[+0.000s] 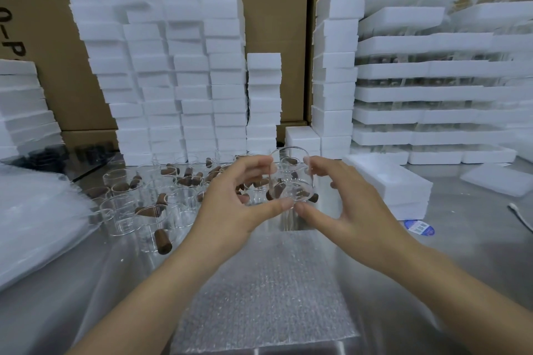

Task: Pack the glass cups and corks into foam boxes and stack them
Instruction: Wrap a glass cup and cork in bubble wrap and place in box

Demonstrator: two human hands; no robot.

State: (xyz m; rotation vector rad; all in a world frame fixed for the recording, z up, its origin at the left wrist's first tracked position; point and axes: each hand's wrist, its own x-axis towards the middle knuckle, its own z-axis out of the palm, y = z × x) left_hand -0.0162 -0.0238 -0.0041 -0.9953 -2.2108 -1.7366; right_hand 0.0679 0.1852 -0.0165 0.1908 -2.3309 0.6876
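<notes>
A clear glass cup [291, 174] hangs in the air above the table, held between both hands. My left hand [233, 204] pinches it from the left, thumb under its base and fingers on its rim. My right hand [346, 199] grips it from the right in the same way. Several more glass cups [129, 210] and brown corks [163, 241] lie scattered on the steel table to the left. A closed white foam box [389, 181] sits just right of the hands.
Tall stacks of foam boxes [187, 81] stand along the back against cardboard cartons. Foam trays of cups [432, 95] are piled at the right. A bubble-wrap sheet [265, 291] lies in front of me. Plastic bags [37, 225] lie at the left, and a blue sticker [418, 228] at the right.
</notes>
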